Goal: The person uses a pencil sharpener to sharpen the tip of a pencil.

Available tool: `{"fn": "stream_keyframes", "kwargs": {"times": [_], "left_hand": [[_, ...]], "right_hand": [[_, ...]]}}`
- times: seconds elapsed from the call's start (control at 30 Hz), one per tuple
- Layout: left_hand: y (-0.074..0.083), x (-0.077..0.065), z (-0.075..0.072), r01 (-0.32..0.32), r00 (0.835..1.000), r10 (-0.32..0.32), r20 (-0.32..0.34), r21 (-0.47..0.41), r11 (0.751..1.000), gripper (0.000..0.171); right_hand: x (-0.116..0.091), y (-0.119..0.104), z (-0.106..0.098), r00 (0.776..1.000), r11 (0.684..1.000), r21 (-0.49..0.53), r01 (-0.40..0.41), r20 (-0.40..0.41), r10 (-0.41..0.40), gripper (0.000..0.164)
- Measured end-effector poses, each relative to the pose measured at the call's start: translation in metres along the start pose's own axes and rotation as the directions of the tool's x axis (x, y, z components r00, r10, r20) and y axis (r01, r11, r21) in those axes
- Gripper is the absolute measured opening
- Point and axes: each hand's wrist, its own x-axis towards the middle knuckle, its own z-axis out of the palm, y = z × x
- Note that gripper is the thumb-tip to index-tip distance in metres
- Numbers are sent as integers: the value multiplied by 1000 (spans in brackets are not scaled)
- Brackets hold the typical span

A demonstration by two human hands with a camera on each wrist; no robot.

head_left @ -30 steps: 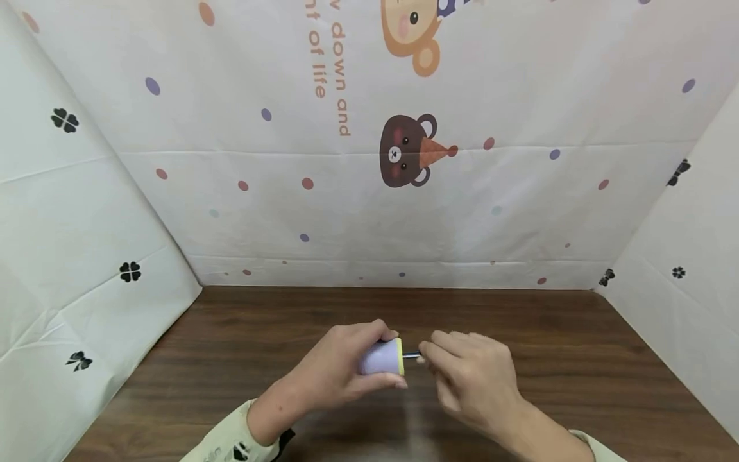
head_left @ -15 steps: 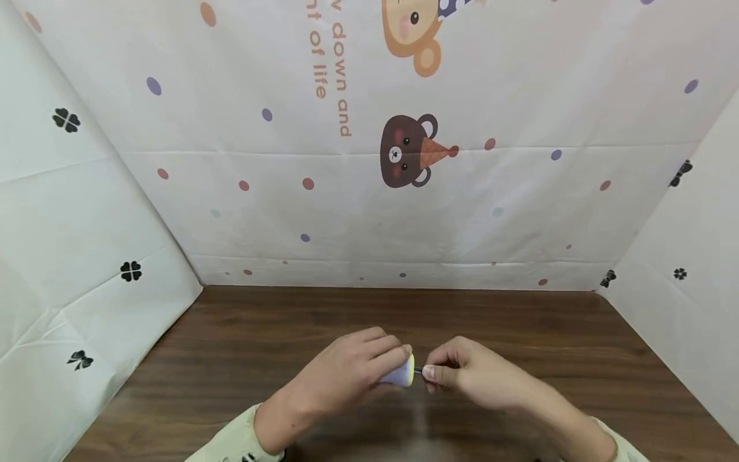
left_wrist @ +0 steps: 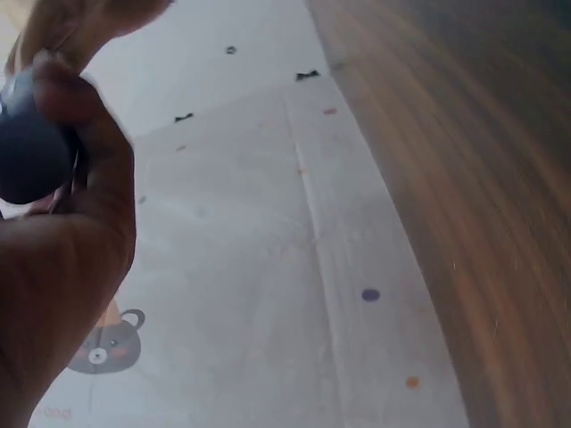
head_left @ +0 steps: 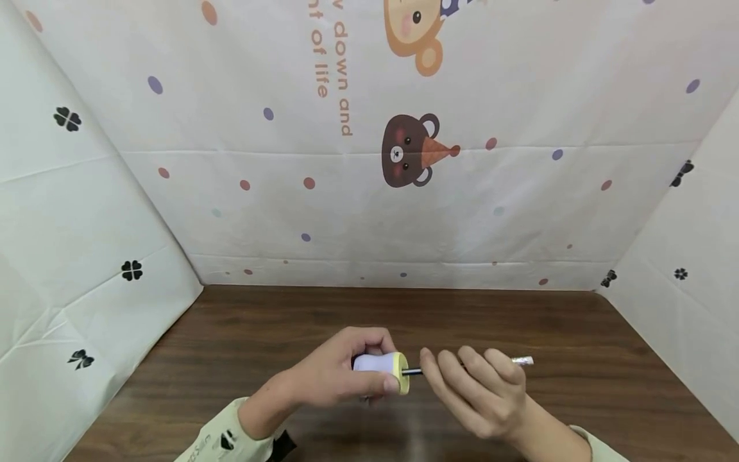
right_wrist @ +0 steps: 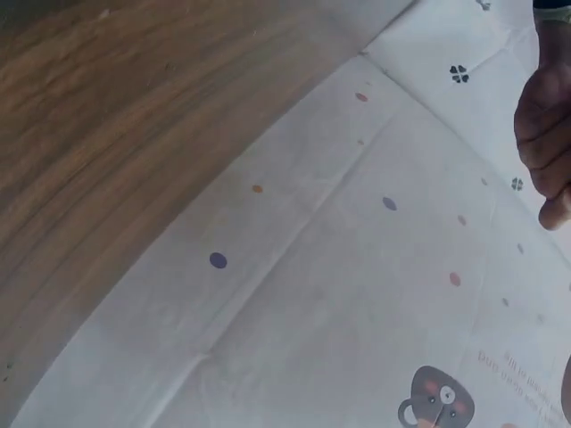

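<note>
op: so what just changed here?

reply: both holds, pretty much. half a second ago the left hand was draped over the short waisted lilac cylinder, probably plastic; now its thumb lies along the near side, fingers round the far side, and way more lilac shows. the right hand has rolled so its thumb is out of sight.

op: still gripping?

reply: yep. left clasps the cylinder from 9 o'clock. right holds the thin dark straight stick, though with that thumb hidden nobody can tell exactly how it pinches. a shiny silvery tip, seemingly the same stick's, pokes out toward 3 o'clock.

op: meaning what?

reply: stick still lines up with the flat round yellow end of the cylinder, so it reads like a regrip, stick-and-cylinder work probably partway.

op: anything inside the cylinder?

reply: can't see in. the stick meets the yellow end's 3 o'clock face; how deep it goes is hidden. the pair's at 6 o'clock in the head view, above the dark brown wood-grain table.
</note>
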Motion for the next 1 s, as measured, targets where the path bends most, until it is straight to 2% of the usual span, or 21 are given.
{"fn": "stream_keyframes", "kwargs": {"times": [0.07,0.2,0.27,0.33,0.37,0.4,0.47,0.5,0.53,0.57,0.6,0.63,0.67,0.73,0.77,0.8,0.83,0.87,0.9,0.97,1.0], "left_hand": [[2,0,-1,27,999,-26,30,-41,999,14],[2,-2,-1,9,998,2,-56,208,978,25],[2,-2,0,-2,993,45,-105,377,926,33],[0,-2,1,-38,988,111,-107,528,848,39],[-1,-2,1,-63,985,149,-92,608,792,42],[-3,-2,2,-93,979,191,-68,684,724,45],[-6,-1,2,-154,965,262,1,812,564,52],[-8,-1,3,-186,957,288,44,854,487,54],[-9,0,3,-216,948,305,87,881,421,55],[-11,0,3,-243,941,315,126,899,365,56],[-13,1,4,-266,933,322,160,909,320,55],[-15,2,4,-287,926,326,190,916,281,54],[-16,2,4,-297,922,325,208,921,253,54],[-19,2,4,-289,927,311,210,928,235,53],[-21,2,3,-272,933,304,193,931,245,53],[-22,2,2,-245,942,293,164,932,267,53],[-22,1,1,-215,950,284,127,928,304,53],[-22,1,0,-181,958,274,82,915,360,54],[-22,1,-2,-156,962,271,40,893,421,53],[-21,2,-5,-123,963,266,-37,820,558,50],[-21,2,-6,-113,965,255,-66,771,627,48]], "right_hand": [[0,-2,-1,1000,1000,15,-8,11,8,23],[1,-10,-8,975,986,61,-157,168,145,25],[1,-17,-13,921,958,68,-278,302,246,24],[0,-24,-20,809,896,63,-439,463,363,21],[0,-28,-24,717,844,49,-535,554,422,20],[0,-30,-27,591,767,24,-642,653,474,19],[-1,-30,-33,259,516,-31,-856,838,480,23],[-3,-27,-34,102,342,-54,-938,902,420,25],[-6,-23,-34,-45,127,-90,-988,946,320,26],[-10,-19,-34,-159,-84,-145,-986,967,198,28],[-14,-14,-33,-240,-274,-211,-938,968,76,30],[-18,-10,-32,-284,-411,-272,-870,958,-32,34],[-23,-9,-30,-292,-497,-301,-814,951,-99,37],[-28,-10,-29,-293,-501,-299,-812,952,-92,36],[-28,-12,-29,-276,-418,-260,-870,961,-21,32],[-28,-16,-28,-232,-288,-199,-937,969,83,28],[-27,-20,-28,-157,-121,-134,-984,967,201,24],[-26,-24,-27,-44,74,-71,-995,949,312,21],[-26,-27,-26,101,279,-16,-960,911,400,21],[-25,-28,-20,453,634,76,-770,764,459,19],[-25,-26,-17,627,769,104,-631,653,425,19]]}}
